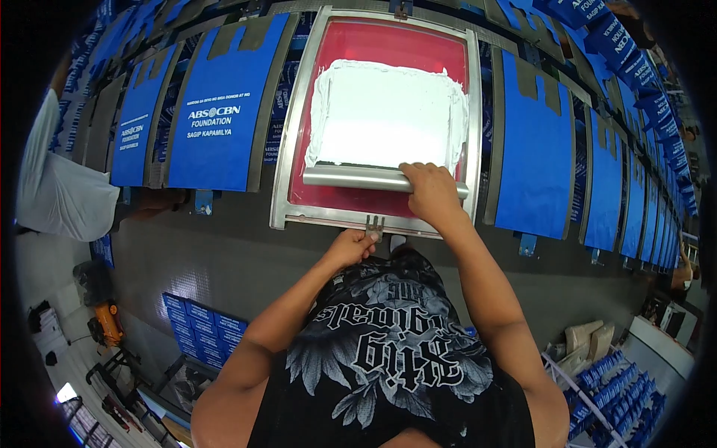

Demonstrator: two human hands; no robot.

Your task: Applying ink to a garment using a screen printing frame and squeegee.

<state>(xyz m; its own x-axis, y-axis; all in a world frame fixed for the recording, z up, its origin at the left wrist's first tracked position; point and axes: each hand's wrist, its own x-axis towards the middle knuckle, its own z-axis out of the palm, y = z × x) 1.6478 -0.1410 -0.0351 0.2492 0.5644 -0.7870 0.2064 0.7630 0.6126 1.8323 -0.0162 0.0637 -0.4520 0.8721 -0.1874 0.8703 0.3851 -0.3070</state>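
Note:
A screen printing frame with a metal rim and red mesh lies in front of me. White ink covers most of its middle in a thick-edged rectangle. Across the near end of the ink rests a squeegee with a long silver handle. My right hand is closed over the right part of that handle. At the frame's near edge, my left hand pinches a small forked metal bracket. What lies beneath the ink is hidden.
Blue printed bags lie on boards in a row to the left, with plain blue bags to the right. More bags hang at the upper right. Another person's pale clothing shows at far left. Printed blue pieces stand behind me.

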